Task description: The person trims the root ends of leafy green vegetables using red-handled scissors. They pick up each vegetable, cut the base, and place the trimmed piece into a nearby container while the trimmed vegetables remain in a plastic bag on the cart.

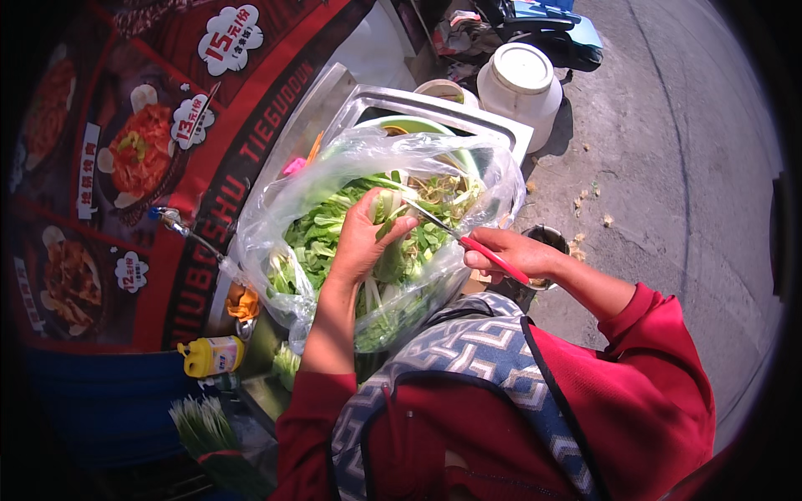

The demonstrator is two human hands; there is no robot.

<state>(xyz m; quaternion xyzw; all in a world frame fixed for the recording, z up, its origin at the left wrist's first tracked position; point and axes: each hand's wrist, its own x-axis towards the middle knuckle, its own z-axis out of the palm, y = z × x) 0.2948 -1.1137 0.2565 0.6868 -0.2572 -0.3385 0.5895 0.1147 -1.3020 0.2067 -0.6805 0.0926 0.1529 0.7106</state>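
My left hand (365, 235) holds a small head of leafy greens (387, 203) above an opened clear plastic bag (266, 206). My right hand (510, 250) grips the red handle of a knife (494, 258). Its thin blade points up and left, with the tip close to the stem end of the held greens; whether it touches cannot be told. Inside the bag lie many loose leafy greens (316, 228), with pale roots and trimmings (448, 188) towards its far right side. My left hand and forearm hide part of the bag's contents.
Behind the bag are a pale green basin (407, 122) and a stainless steel sink (510, 128). A white lidded barrel (523, 78) stands on the pavement. To the left are a tap (172, 219), a yellow bottle (213, 357) and a bundle of scallions (207, 426). A metal can (546, 238) sits right.
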